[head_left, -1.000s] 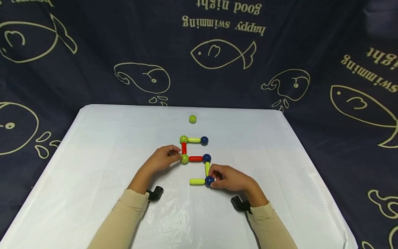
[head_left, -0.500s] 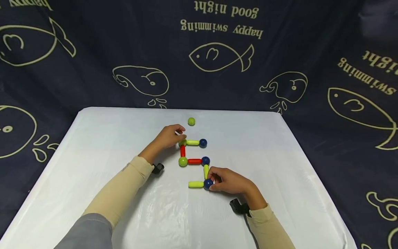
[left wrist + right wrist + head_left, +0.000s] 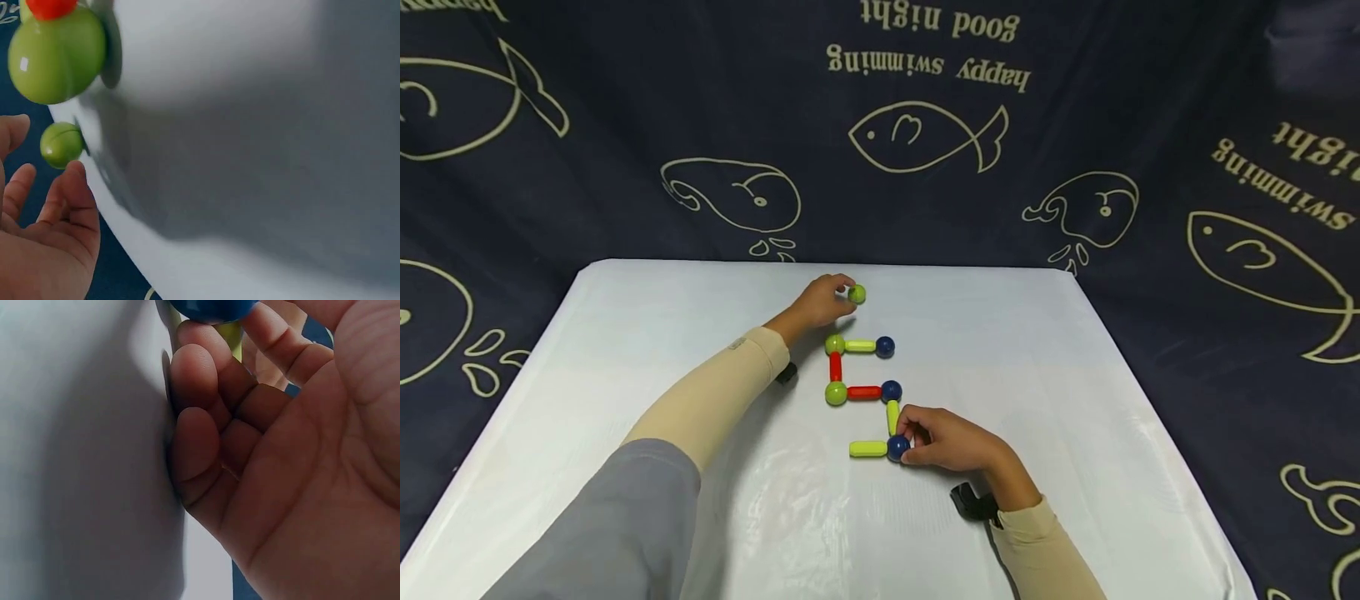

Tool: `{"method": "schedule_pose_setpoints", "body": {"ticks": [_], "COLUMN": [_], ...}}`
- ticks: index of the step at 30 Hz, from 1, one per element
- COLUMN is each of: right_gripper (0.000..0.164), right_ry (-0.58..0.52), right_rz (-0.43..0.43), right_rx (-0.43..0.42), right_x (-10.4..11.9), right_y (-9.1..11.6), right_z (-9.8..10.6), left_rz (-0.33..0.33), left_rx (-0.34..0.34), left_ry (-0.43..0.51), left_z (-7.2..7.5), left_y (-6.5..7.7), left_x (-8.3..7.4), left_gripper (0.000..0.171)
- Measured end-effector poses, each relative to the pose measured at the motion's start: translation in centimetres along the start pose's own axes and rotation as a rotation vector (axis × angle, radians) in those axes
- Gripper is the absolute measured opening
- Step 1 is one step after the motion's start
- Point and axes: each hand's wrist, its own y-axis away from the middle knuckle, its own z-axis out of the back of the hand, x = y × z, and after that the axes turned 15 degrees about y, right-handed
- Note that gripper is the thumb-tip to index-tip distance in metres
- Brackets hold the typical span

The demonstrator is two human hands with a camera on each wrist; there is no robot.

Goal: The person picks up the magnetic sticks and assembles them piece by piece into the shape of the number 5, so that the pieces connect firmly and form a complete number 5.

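A loose green ball [image 3: 857, 293] lies near the far table edge. My left hand [image 3: 823, 302] reaches up to it, fingers spread around its near side; in the left wrist view the fingertips [image 3: 76, 170] come right beside the ball, and I cannot tell whether they touch it. Below is a joined figure of balls and rods: green balls [image 3: 836, 392], blue balls [image 3: 891, 391], red rods [image 3: 864, 392] and yellow-green rods [image 3: 868, 449]. At its near right corner my right hand [image 3: 951, 439] pinches the lowest blue ball [image 3: 897, 448], partly covered by the fingers.
The white tabletop [image 3: 1000, 358] extends around the figure on all sides. Behind it hangs a dark blue cloth [image 3: 925, 217] with fish drawings and lettering. A black wrist camera [image 3: 973, 502] sits at the right wrist, close above the table.
My left hand has moved away from the figure's left green ball, past its upper corner, to the loose green ball at the back. The right hand has kept its place on the blue ball.
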Motion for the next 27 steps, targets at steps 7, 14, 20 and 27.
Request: {"method": "schedule_pose_setpoints", "body": {"ticks": [7,14,20,27], "right_gripper": [0.025,0.025,0.025,0.025], "right_ry": [0.002,0.004,0.007,0.018], "right_rz": [0.004,0.003,0.0,-0.014], "right_rx": [-0.006,-0.001,0.0,0.009], "right_x": [0.1,0.1,0.2,0.1], "right_y": [0.1,0.1,0.1,0.0], "right_z": [0.1,0.1,0.1,0.0], "left_rz": [0.015,0.069,0.082,0.024], "left_rx": [-0.015,-0.039,-0.074,-0.023], "left_ry": [-0.027,-0.067,-0.032,0.084], "left_z": [-0.5,-1.5,-2.3,-1.7], "left_y": [-1.3,-1.9,-2.0,-1.0], "left_x": [-0.1,0.0,0.2,1.1], "left_gripper": [0.055,0.047,0.042,0.04]}}
